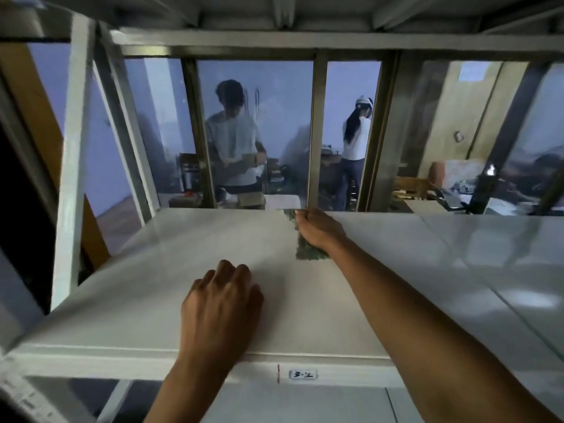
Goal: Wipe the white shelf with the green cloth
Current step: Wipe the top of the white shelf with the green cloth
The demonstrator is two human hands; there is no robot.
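The white shelf (189, 248) stretches flat in front of me, from its front lip to a back edge by the window. My right hand (319, 228) reaches far across it and presses down on the green cloth (306, 253), which lies flat near the back edge and shows mostly under and left of the hand. My left hand (221, 296) rests on the shelf near the front edge, fingers curled, nothing in it.
White metal uprights (71, 166) frame the shelf on the left, and another shelf deck (305, 13) hangs close overhead. A second white panel (494, 254) adjoins on the right. A small label (302, 374) sits on the front lip. Behind the window (256, 132) stand two people.
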